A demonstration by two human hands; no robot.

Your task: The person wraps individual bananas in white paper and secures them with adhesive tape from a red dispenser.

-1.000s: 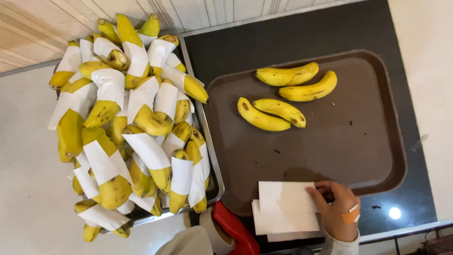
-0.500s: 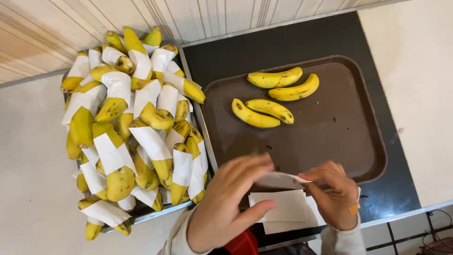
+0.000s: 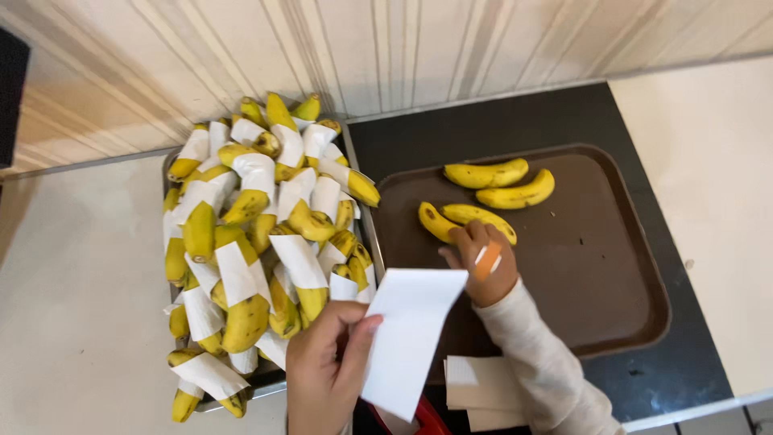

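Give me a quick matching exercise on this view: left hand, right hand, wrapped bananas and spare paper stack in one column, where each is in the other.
Things:
1. left hand
2. right hand
3. wrapped bananas
4. spare paper stack

Places:
A. piled in the metal tray on the left
B. on a bare banana on the brown tray
C. holding a white paper sheet
D. at the brown tray's near edge

Pairs: 1-C, 2-B, 3-A, 4-D

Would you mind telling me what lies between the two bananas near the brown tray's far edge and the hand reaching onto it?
In the head view, two more bare yellow bananas lie there; the right hand touches them.
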